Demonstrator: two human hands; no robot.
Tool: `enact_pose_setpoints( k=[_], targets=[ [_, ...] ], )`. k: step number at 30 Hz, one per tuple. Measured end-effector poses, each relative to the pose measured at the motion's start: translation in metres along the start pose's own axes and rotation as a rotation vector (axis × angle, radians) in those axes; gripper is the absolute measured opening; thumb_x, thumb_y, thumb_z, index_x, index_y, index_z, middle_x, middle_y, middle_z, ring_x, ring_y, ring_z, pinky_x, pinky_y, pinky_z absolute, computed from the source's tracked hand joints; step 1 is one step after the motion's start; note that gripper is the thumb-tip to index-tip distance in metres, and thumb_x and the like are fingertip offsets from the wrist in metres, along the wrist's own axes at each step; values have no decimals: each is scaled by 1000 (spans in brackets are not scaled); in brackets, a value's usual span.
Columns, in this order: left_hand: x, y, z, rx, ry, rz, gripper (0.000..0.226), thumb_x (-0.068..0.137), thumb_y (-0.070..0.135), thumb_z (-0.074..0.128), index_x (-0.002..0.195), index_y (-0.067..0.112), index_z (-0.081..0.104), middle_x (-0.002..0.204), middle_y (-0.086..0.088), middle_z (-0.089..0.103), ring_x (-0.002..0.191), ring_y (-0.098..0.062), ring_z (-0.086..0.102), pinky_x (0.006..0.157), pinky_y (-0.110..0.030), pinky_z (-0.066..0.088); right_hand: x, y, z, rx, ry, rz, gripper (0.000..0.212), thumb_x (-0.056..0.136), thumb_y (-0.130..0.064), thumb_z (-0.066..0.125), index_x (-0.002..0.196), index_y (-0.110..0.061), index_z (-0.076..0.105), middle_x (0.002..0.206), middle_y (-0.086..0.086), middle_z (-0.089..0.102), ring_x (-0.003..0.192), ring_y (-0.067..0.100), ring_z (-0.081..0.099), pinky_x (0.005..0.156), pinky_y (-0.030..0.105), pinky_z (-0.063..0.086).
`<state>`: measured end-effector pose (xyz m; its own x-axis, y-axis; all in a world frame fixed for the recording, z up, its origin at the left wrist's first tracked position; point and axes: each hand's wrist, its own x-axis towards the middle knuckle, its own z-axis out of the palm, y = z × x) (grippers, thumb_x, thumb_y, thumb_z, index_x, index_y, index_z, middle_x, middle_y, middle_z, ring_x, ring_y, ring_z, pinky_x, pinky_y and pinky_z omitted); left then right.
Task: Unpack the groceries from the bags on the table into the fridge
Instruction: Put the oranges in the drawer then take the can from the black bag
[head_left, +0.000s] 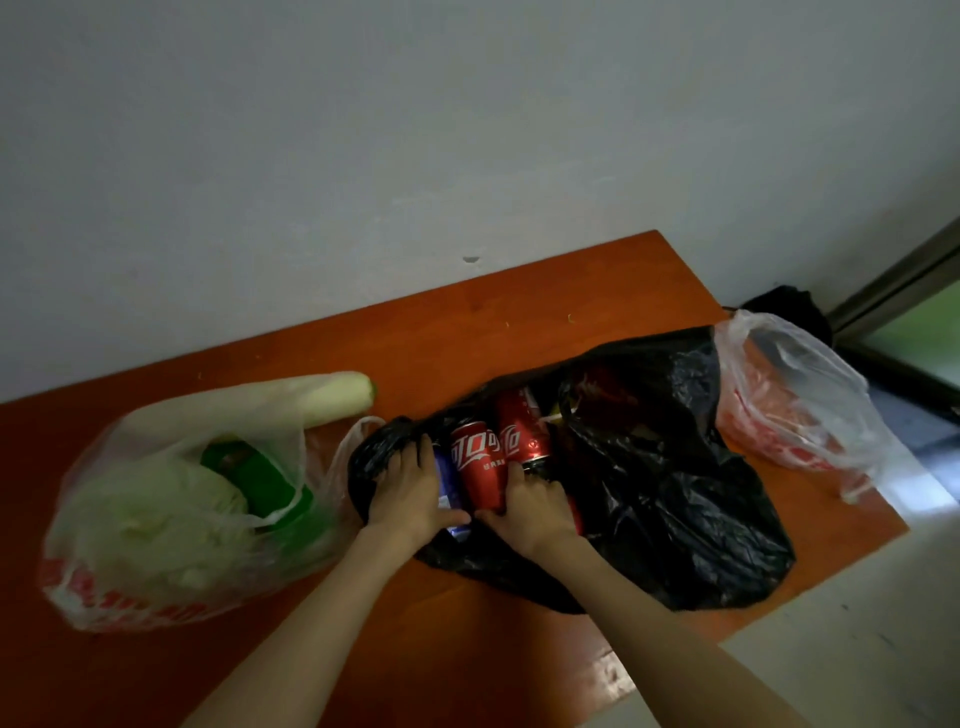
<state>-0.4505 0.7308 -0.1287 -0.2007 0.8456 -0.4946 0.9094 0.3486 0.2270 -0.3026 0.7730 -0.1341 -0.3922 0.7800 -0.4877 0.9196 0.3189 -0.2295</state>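
Black plastic, crumpled and glossy, makes up the bag (649, 483) lying open in the middle of the orange-brown table (519, 322), and we have both hands inside its mouth. Our left hand (410, 493) rests over a blue can (448, 483), fingers slightly spread and curled down over the can and the bag's rim, thumb reaching toward the other hand. Our right hand (535, 506) lies just beside it, fingers held close together and bent over the lower end of a red can (480, 462); the two thumbs nearly meet below that can. We cannot tell whether either hand actually grips a can or only presses on it.

The red can lies on its side and carries white Chinese Coca-Cola lettering, with a smaller line of white characters beneath that is too small to read. A second red can (522, 431) lies touching it on the right, showing part of the same white script. The blue can's label is mostly covered by our hand.

To the left sits a translucent white bag (156, 519) with red printing along its bottom, unreadable from here; inside we see a pale cabbage (156, 509), a green packet (249, 467) and a long white radish (332, 397) poking out of the top. At the table's far right edge lies another clear bag (795, 395) with red print, also illegible.
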Motion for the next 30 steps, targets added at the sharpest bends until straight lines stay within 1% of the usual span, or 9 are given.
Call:
enact_pose_setpoints(
  k=[2, 6, 10, 16, 18, 21, 23, 26, 30],
  targets=[
    [-9, -2, 1, -62, -3, 20, 115, 74, 56, 68, 148, 5, -4, 156, -15, 6, 143, -29, 12, 112, -37, 21, -1, 0, -2, 37, 9, 15, 62, 84, -45, 58, 130, -10, 35, 126, 15, 55, 115, 31, 53, 98, 39, 38],
    [-20, -3, -2, -133, -73, 36, 121, 70, 52, 73, 148, 6, -7, 156, -16, 1, 143, -31, 13, 109, -38, 27, -8, -3, -8, 76, 37, 0, 70, 82, -34, 62, 139, -14, 28, 136, 17, 38, 119, 35, 47, 96, 42, 43],
    [-23, 1, -4, -120, -119, 50, 123, 68, 46, 77, 148, 4, -6, 156, -18, -1, 143, -33, 13, 109, -39, 29, -17, -7, -15, 166, 70, -5, 72, 80, -32, 63, 141, -19, 27, 139, 15, 27, 118, 35, 46, 97, 42, 45],
    [-26, 3, 2, -12, -117, 78, 108, 68, 51, 75, 145, 6, 14, 153, -19, 6, 139, -34, 19, 107, -38, 29, -37, -6, -21, 305, 225, 1, 68, 81, -32, 61, 140, -16, 32, 133, 14, 32, 119, 34, 40, 100, 39, 40],
    [-30, 6, 6, 32, -69, 96, 103, 67, 52, 75, 142, 8, 18, 151, -17, 15, 138, -32, 22, 109, -38, 25, -44, -7, -22, 342, 280, 3, 65, 82, -30, 61, 139, -15, 34, 133, 14, 34, 119, 35, 39, 101, 39, 39],
    [-37, 7, 12, 35, -2, 129, 98, 66, 51, 76, 139, 14, 21, 141, -11, 34, 131, -27, 35, 106, -35, 27, -59, -4, -24, 401, 332, 2, 62, 82, -29, 61, 137, -14, 36, 132, 13, 35, 120, 34, 39, 100, 37, 39],
    [-42, 8, 14, 23, 35, 154, 96, 64, 50, 77, 136, 18, 23, 137, -8, 33, 128, -27, 38, 107, -36, 27, -69, 0, -26, 444, 378, 10, 61, 82, -29, 62, 136, -15, 37, 132, 11, 36, 121, 30, 39, 97, 34, 39],
    [-51, 13, 17, 26, 72, 218, 87, 68, 43, 77, 134, 22, 24, 133, -6, 27, 125, -26, 40, 112, -43, 19, -86, 10, -29, 521, 450, 40, 68, 80, -31, 64, 140, -18, 34, 134, 5, 38, 122, 23, 39, 96, 29, 37],
    [-62, 21, 25, -20, 100, 305, 78, 75, 36, 71, 136, 25, 26, 129, -3, 20, 128, -23, 28, 110, -42, 19, -112, 26, -32, 625, 522, 80, 69, 80, -32, 66, 140, -19, 35, 134, -1, 40, 121, 18, 43, 94, 23, 36]
  ],
)
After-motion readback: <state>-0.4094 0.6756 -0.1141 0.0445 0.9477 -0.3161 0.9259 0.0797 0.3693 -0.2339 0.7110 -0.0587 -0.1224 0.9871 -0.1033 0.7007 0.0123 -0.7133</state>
